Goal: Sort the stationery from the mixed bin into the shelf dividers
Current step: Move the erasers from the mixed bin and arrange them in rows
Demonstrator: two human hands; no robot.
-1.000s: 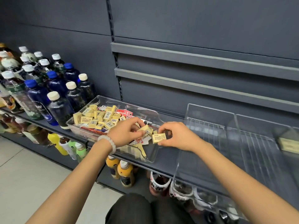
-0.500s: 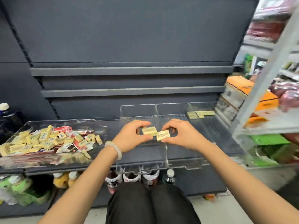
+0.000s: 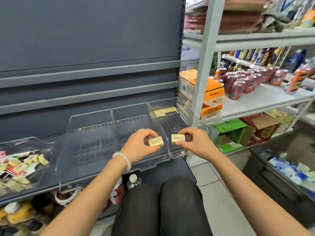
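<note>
My left hand (image 3: pixel 139 147) pinches a small yellow eraser (image 3: pixel 156 141) above the front of the middle clear divider compartment (image 3: pixel 133 120). My right hand (image 3: pixel 194 143) pinches a second yellow eraser (image 3: pixel 178 138) over the front of the rightmost compartment (image 3: pixel 172 120). At the back of that right compartment lie several yellow erasers (image 3: pixel 164 111). The mixed bin (image 3: pixel 42 145), a clear tray at the far left, holds a heap of yellow erasers and red-and-white packets (image 3: pixel 20 166).
The dividers stand on a dark grey shelf (image 3: pixel 179 169) against a grey back panel. Bottles stand on the shelf below. A white rack (image 3: pixel 201 79) with cans, orange boxes and green cartons rises close on the right. My knees are below the shelf edge.
The view has swung right, so the mixed bin slid to the left edge. Both hands carried their erasers rightwards over the dividers and have drawn slightly apart.
</note>
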